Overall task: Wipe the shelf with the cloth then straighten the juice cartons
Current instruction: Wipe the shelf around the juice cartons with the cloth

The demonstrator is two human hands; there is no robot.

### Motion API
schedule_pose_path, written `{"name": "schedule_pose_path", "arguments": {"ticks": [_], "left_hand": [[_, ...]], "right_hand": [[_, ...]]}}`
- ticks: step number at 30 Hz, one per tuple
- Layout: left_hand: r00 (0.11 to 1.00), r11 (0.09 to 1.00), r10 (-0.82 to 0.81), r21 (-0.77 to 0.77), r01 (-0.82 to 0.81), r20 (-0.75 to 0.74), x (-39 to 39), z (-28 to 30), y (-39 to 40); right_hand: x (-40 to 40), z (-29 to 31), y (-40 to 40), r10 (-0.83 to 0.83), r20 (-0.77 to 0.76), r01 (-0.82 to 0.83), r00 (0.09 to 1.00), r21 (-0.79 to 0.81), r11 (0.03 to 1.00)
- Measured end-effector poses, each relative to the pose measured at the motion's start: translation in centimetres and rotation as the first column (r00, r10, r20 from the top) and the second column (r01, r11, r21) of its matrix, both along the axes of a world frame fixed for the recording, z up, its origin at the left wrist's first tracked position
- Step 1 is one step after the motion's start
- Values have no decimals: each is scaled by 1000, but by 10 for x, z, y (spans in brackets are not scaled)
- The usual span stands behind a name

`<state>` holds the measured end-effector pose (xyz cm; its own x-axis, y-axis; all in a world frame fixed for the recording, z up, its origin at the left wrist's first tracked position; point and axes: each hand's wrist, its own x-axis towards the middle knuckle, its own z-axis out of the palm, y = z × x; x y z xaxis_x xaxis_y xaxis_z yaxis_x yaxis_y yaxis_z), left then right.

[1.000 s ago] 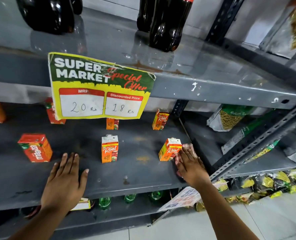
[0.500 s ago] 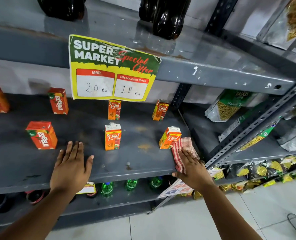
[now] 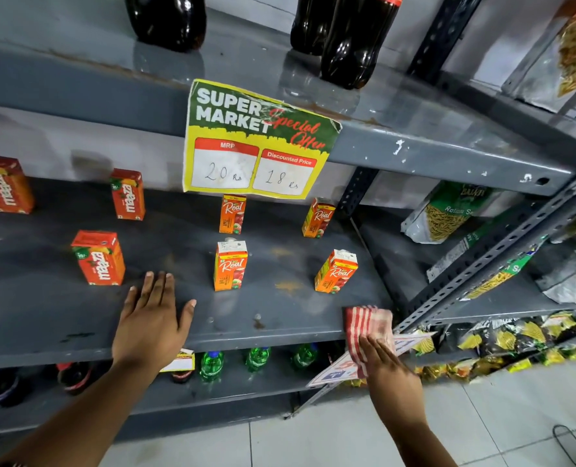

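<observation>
Both hands lay open: right hand [image 3: 382, 360] pressed the folded, red-and-white striped cloth [image 3: 364, 323]; a carton [image 3: 336, 272] stood just beyond it; left hand [image 3: 152, 326] lay spread on the shelf [image 3: 280, 328].

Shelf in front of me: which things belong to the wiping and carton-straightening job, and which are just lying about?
Job: cloth, shelf, Real cartons, Maaza cartons.
Just there: cola bottles, price sign, snack packets, green bottles.
</observation>
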<state>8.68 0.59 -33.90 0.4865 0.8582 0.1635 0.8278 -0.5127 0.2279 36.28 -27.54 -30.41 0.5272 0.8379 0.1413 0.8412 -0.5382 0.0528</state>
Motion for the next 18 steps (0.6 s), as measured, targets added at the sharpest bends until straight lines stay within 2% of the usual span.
{"name": "schedule_pose_path", "arguments": {"ticks": [5,8,12,14,16,18], "left_hand": [[1000,1000,-4,-8,4,2,0,1,0],[1000,1000,5,-26,-4,18,0,3,-1],[1000,1000,3,-24,-2,29,-2,6,-2],[1000,1000,-4,-16,4,26,-2,6,-3],[1000,1000,-7,-11,8,17,-3,5,-1],[1000,1000,-9,-7,9,22,-3,4,0]], "right_hand": [[-32,14,-27,41,-39,-39,998,62,997],[-47,49,-6,85,28,-88,996,166,982],[-68,90,60,143,149,-183,978,302,936],[-70,100,102,126,137,-165,983,331,929],[-67,100,150,94,118,-128,988,315,940],[-65,104,195,82,161,-118,984,232,965]]}}
